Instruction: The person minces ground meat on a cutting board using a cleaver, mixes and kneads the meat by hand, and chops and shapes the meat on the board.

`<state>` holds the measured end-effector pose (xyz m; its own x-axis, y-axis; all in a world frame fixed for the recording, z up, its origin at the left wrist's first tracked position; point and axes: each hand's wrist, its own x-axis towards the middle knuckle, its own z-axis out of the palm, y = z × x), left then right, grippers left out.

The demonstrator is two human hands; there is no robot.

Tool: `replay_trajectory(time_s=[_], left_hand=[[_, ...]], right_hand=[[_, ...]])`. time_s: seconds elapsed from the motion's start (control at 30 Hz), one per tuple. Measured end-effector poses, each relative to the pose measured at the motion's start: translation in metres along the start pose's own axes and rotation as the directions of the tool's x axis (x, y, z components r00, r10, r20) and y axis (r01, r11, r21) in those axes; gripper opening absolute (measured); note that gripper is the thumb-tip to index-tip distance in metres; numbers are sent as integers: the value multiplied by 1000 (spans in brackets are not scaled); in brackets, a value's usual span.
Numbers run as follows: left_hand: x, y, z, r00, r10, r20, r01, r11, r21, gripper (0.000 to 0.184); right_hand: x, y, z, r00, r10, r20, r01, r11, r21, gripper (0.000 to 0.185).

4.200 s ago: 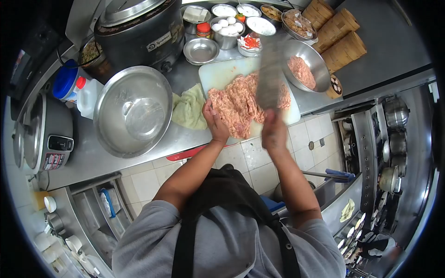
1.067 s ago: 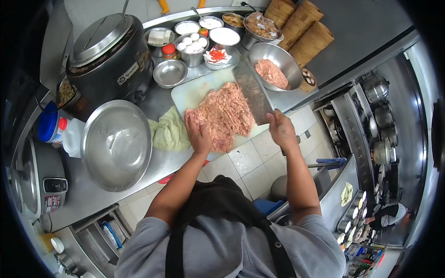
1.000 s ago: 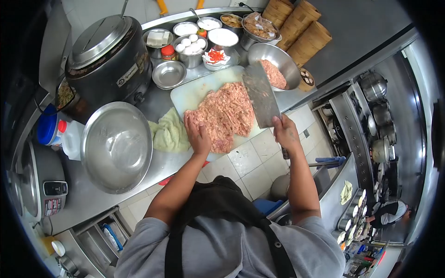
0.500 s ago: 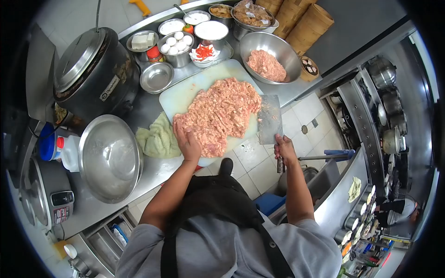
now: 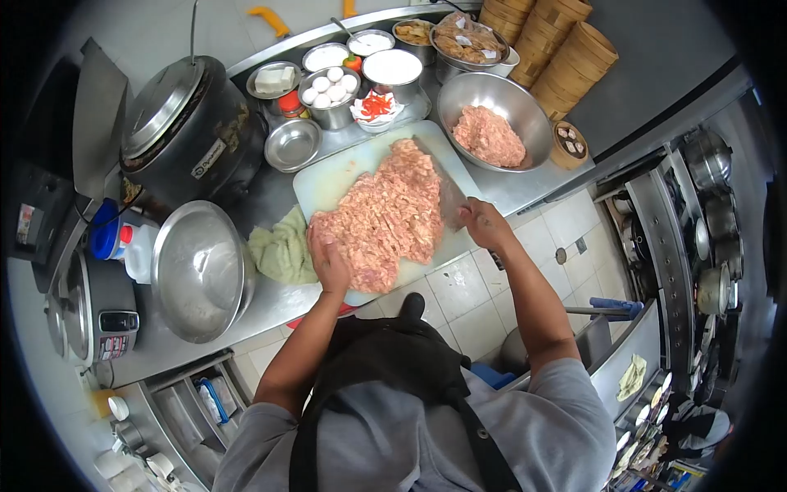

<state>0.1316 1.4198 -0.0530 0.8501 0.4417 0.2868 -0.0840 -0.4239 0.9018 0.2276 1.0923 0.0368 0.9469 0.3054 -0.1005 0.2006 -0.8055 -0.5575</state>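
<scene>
A wide mound of pink minced meat (image 5: 385, 217) covers most of the pale cutting board (image 5: 321, 179). My left hand (image 5: 330, 264) rests against the mound's near left edge, fingers stretched along the meat. With its grip closed, my right hand (image 5: 485, 224) holds a cleaver (image 5: 452, 195) at the board's right side. The broad metal blade lies along the right edge of the meat; its handle is mostly hidden by the hand. Left of the board, a crumpled light green cloth (image 5: 283, 248) sits close to my left hand.
A steel bowl of minced meat (image 5: 537, 123) stands behind right, near bamboo steamers (image 5: 574, 70). Behind the board are a bowl of eggs (image 5: 329, 111) and red pepper strips (image 5: 377, 107). A large steel bowl (image 5: 201, 271) and black cooker (image 5: 184, 139) are left. Another person (image 5: 697, 430) is far right.
The cleaver has moved left, from beyond the board's right edge to against the meat, whose right side is pushed inward. My left hand stays at the meat's left edge.
</scene>
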Motion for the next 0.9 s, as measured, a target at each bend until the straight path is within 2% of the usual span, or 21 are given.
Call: replay_trajectory(time_s=[0.07, 0.1, 0.2, 0.3, 0.4, 0.5, 0.53, 0.63, 0.7, 0.77, 0.87, 0.9], left_hand=[[-1, 0, -1, 1000, 8, -1, -8, 999, -45, 48], [-1, 1, -2, 1000, 10, -3, -10, 997, -73, 48], [1, 4, -3, 1000, 15, -4, -15, 989, -146, 47], [2, 2, -8, 999, 26, 18, -23, 988, -151, 46], [5, 1, -13, 999, 27, 47, -16, 975, -223, 45], [5, -5, -13, 997, 17, 75, -2, 980, -197, 46], [4, 0, -15, 996, 7, 84, 13, 974, -226, 46], [4, 8, -17, 994, -9, 111, 38, 964, -262, 48], [-2, 0, -21, 990, -19, 139, 49, 975, -217, 52], [-7, 13, -26, 988, -40, 148, 70, 976, -205, 56], [-19, 19, -25, 989, -54, 136, 76, 983, -167, 62], [-22, 18, -24, 990, -56, 129, 75, 986, -149, 64]], right_hand=[[-11, -53, -8, 999, -48, -22, 40, 958, -285, 21], [-23, -75, -8, 997, -45, 58, 65, 899, -432, 13], [-59, -106, 40, 996, -88, 25, 83, 757, -648, 9], [-60, -111, 41, 999, -44, -20, 24, 815, -579, 12], [-67, -124, 6, 990, -13, -138, -47, 905, -424, 17], [-72, -126, -10, 964, 141, -225, -212, 921, -328, 22], [-74, -119, -8, 943, 201, -264, -273, 923, -272, 23], [-76, -69, 21, 878, 243, -412, -243, 969, 52, 31], [-84, -38, 22, 871, 403, -282, -311, 895, 319, 37], [-95, -36, 10, 841, 532, -98, -405, 739, 538, 46], [-114, -16, 4, 789, 614, 18, -524, 658, 541, 45], [-118, -10, 4, 805, 592, 26, -496, 649, 576, 46]])
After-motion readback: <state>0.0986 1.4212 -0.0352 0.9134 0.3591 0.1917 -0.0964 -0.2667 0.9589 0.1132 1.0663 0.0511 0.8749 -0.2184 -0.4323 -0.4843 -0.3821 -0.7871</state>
